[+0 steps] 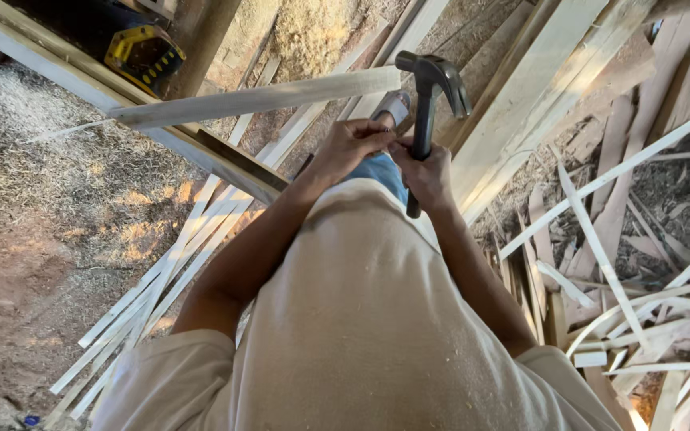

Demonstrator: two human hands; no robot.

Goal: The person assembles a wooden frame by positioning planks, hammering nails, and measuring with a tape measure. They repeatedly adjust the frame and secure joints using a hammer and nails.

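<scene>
My right hand (426,177) grips the black handle of a claw hammer (431,88), its dark steel head raised above the hand. My left hand (346,148) is closed next to it, fingers pinched together and touching the right hand; what it pinches is too small to tell. A long pale wooden strip (257,100) runs level to the left from just above my left hand. My beige shirt fills the lower middle of the view.
Thin wood strips (169,263) lie in a bundle on the sawdust floor at left. A heap of offcut slats (640,271) covers the floor at right. Wide planks (537,88) lean at upper right. A yellow and black power tool (144,54) sits at upper left.
</scene>
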